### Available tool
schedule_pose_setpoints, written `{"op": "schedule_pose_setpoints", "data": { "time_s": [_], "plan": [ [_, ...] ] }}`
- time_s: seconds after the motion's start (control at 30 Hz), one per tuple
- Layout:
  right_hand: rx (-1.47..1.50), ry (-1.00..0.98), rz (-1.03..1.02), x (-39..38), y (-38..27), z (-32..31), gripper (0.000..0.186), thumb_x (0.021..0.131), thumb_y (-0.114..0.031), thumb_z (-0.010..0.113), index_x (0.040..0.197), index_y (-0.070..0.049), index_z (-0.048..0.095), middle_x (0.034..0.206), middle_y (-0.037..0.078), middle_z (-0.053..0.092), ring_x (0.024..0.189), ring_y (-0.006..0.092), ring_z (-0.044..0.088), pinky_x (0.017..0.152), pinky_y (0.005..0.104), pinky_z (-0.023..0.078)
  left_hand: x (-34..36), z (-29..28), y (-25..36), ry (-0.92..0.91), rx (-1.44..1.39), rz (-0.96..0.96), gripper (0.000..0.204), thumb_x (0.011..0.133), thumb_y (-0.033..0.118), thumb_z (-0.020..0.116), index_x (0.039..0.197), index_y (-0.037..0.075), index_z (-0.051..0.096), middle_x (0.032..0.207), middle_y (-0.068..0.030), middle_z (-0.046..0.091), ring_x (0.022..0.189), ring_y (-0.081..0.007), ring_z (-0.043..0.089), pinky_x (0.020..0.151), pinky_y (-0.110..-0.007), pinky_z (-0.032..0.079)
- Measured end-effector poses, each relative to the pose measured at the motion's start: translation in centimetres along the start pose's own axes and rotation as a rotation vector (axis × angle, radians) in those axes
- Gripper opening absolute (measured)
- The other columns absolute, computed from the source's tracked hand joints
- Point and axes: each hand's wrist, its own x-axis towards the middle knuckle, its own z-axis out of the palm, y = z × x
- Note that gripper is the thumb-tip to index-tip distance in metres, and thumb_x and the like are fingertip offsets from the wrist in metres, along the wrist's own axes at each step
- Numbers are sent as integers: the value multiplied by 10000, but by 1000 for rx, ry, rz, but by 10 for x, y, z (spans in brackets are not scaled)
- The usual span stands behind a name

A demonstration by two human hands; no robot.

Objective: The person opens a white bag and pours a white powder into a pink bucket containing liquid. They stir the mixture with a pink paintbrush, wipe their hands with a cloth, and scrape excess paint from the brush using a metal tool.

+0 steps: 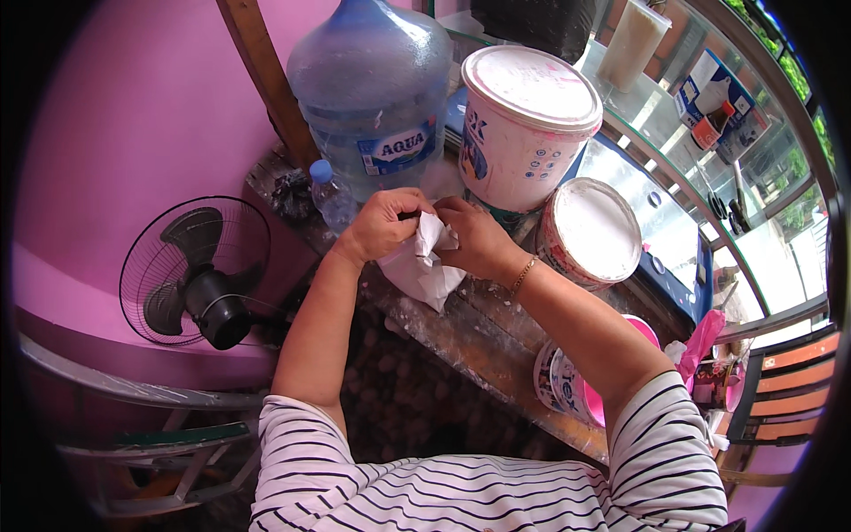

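Observation:
Both my hands are closed on the crumpled top of a white bag [424, 277], which hangs between them over the front part of a wooden bench [496, 346]. My left hand [386, 226] pinches the bag's top from the left. From the right, my right hand [480, 238] grips the gathered edge, its fingertips partly hidden behind the folds. What the bag contains is not visible. Just beyond my hands stand a large clear-blue water jug [368, 97] and a small capped plastic bottle [335, 199].
A large lidded white bucket [532, 133] stands behind a smaller lidded tub [592, 232]. Nearer, a pink-lined pail [560, 390] is partly behind my right forearm. A black fan [199, 275] and a metal ladder [168, 452] stand left. A glass cabinet [660, 133] fills the right.

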Motion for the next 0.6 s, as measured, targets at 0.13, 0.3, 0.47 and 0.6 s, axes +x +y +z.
{"op": "schedule_pose_setpoints", "data": {
  "time_s": [0.13,0.3,0.47,0.6],
  "plan": [
    [187,-67,37,13,-1,-12,465,676,-194,732,1088,-37,586,1126,127,565,1005,313,583,839,380,466,5,-9,-3,-13,-5,-21,137,758,-47,577,862,-25,663,834,-26,603,802,-99,570,736,-230,437],
    [195,-97,159,15,5,-14,517,670,-182,744,1137,-33,578,1094,133,569,961,313,593,839,365,472,8,-7,-10,28,-84,-59,113,790,-13,594,877,-15,667,827,-8,609,797,-89,570,727,-229,440],
    [101,-109,353,-16,-1,-27,717,619,-231,806,1221,30,517,1077,186,545,927,292,589,822,361,482,6,-9,-20,212,-169,-196,97,829,15,586,874,9,672,737,27,608,683,-59,550,626,-208,433],
    [-26,5,472,-42,-23,-10,875,596,-313,833,1271,78,436,1099,216,516,942,321,573,834,383,479,15,-8,-28,243,-284,-285,79,838,44,591,852,24,667,709,39,600,611,-29,504,539,-193,390]
  ]
}}
